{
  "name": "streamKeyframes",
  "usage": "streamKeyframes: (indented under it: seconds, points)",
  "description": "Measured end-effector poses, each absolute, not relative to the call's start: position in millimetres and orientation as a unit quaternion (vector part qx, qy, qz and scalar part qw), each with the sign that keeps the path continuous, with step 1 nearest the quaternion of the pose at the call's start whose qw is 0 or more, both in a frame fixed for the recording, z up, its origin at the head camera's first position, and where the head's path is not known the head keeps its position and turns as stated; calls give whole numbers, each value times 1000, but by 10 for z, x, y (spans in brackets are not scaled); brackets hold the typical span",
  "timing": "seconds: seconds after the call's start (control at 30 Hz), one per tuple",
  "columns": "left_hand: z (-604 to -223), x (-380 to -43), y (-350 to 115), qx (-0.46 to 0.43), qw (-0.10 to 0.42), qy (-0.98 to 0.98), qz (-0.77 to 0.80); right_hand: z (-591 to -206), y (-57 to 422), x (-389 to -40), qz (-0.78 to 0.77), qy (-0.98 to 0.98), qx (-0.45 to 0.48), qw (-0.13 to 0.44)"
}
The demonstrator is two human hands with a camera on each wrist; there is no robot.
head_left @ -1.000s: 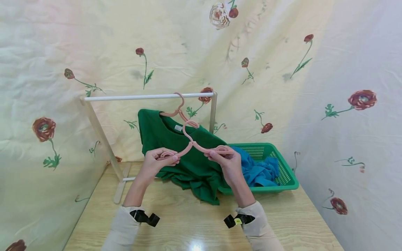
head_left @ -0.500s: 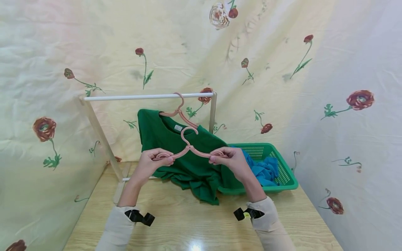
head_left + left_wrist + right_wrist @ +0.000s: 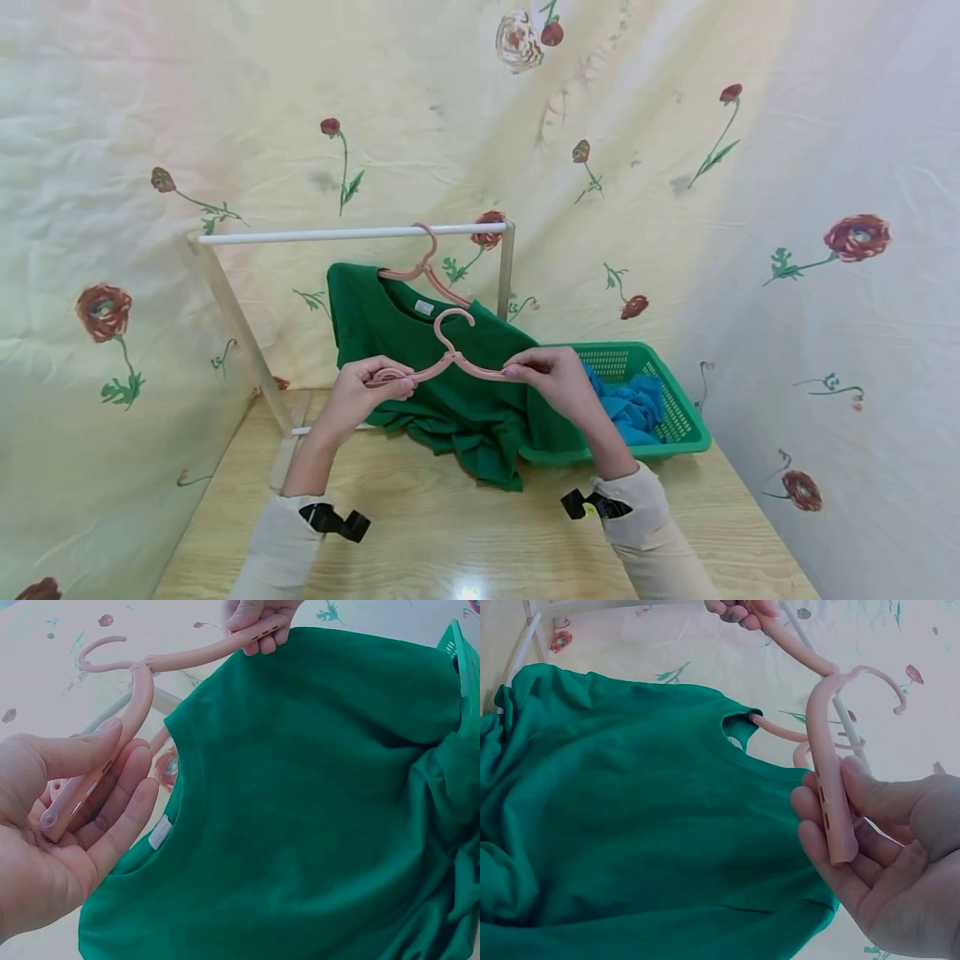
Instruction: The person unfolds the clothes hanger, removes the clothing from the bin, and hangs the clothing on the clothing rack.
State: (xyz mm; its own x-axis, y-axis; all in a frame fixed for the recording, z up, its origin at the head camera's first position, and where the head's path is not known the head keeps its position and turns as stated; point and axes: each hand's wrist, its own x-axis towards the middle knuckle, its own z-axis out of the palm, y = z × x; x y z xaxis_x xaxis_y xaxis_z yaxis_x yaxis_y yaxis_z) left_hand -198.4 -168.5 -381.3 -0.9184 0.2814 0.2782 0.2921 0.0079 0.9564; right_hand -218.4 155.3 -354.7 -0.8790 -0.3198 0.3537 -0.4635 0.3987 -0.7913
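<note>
A pink folding clothes hanger (image 3: 480, 370) is held up in front of the green T-shirt (image 3: 450, 408), its hook upward and its arms spread. My left hand (image 3: 354, 396) pinches one arm near its outer end; the thumb lies along it in the left wrist view, beside the slotted hanger end (image 3: 71, 801). My right hand (image 3: 561, 385) grips the other arm, fingers and thumb around the end in the right wrist view. Behind, the T-shirt hangs unevenly from a second pink hanger (image 3: 412, 273) hooked on the rack's white bar (image 3: 315, 236); its lower part drapes onto the table.
A green plastic basket (image 3: 686, 425) with crumpled blue cloth (image 3: 641, 404) stands at the right, partly covered by the shirt and right arm. The rack's left post (image 3: 240, 321) rises from the wooden table (image 3: 450, 542). Flower-printed fabric (image 3: 420, 108) surrounds the table.
The held hanger has come down slightly with both hands. My right hand has shifted its grip, and the looped hanger end seen there earlier is now hidden behind the fingers.
</note>
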Motion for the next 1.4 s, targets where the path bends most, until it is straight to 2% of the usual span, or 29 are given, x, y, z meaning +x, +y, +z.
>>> streamKeyframes:
  seconds: [0.43,0.93,1.4]
  points:
    - [-3825,-1979,-1628,-203,6,-703,-681,-3601,1500,-2172,521,-820,198,129]
    - [-3853,-1993,-1605,-201,10,-695,-690,-3623,1476,-2166,581,-780,173,154]
    - [-3920,-2002,-1580,-193,45,-686,-700,-3594,1509,-2169,688,-698,137,145]
